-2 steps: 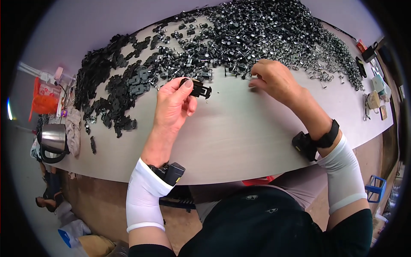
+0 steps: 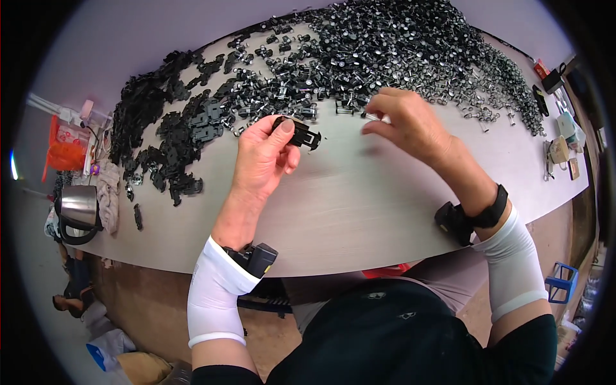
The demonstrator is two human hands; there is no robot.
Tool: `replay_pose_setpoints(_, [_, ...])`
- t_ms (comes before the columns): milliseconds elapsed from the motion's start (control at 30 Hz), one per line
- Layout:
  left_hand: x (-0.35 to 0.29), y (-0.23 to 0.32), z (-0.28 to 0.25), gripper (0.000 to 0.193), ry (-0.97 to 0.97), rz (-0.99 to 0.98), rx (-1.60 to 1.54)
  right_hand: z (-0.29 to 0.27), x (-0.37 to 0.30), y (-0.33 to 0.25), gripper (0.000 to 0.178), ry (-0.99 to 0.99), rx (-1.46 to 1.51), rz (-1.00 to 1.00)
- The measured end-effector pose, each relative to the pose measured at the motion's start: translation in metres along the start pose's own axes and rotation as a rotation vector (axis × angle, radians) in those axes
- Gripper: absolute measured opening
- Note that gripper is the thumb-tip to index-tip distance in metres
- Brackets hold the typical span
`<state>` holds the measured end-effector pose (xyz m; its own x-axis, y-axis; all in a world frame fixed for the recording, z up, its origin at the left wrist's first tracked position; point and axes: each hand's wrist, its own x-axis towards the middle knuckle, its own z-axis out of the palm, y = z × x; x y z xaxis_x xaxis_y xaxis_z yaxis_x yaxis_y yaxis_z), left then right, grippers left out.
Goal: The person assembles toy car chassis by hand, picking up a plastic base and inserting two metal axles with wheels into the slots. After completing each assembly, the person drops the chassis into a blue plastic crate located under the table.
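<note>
My left hand (image 2: 264, 154) pinches a black plastic toy car chassis (image 2: 308, 136) between thumb and fingers, its notched end sticking out to the right. Right of it, my right hand (image 2: 414, 125) hovers over the table with thumb and forefinger curled round a small shiny wheel axle (image 2: 372, 117), mostly hidden by the fingers. Just beyond my right fingertips lies another pair of wheels on an axle (image 2: 347, 107). A large heap of black and silver wheel axles (image 2: 385, 51) spreads across the back of the table.
Black chassis pieces (image 2: 186, 128) lie piled on the left of the pale table (image 2: 333, 218). A steel kettle (image 2: 80, 206) and a cloth (image 2: 109, 199) sit at the left edge. On the right edge stands a cup (image 2: 559, 149). A blue stool (image 2: 562, 282) is on the floor.
My right hand has moved slightly left, toward the chassis, with the wheel axle at its fingertips. My left hand has shifted slightly right with the chassis.
</note>
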<state>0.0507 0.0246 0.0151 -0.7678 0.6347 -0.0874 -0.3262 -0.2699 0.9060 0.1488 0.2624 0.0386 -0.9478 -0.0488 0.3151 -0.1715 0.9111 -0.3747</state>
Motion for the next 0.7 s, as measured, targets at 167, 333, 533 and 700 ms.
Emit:
replay_pose_setpoints(167, [-0.003, -0.007, 0.011, 0.020, -0.078, -0.052, -0.006, 0.022, 0.013, -0.053, 0.024, 0.114, 0.315, -0.154])
replay_pose_setpoints(333, [-0.006, 0.000, 0.019, 0.035, -0.181, 0.089, -0.054, 0.033, 0.020, -0.056, 0.026, 0.236, 0.524, -0.109])
replay_pose_setpoints(533, [-0.004, -0.002, 0.011, 0.036, -0.175, 0.118, -0.005, 0.029, 0.022, -0.057, 0.014, 0.154, 0.725, 0.082])
replay_pose_setpoints(700, [-0.003, -0.005, 0.016, 0.036, -0.181, 0.176, 0.233, 0.022, 0.026, -0.060, 0.012, 0.179, 0.593, -0.018])
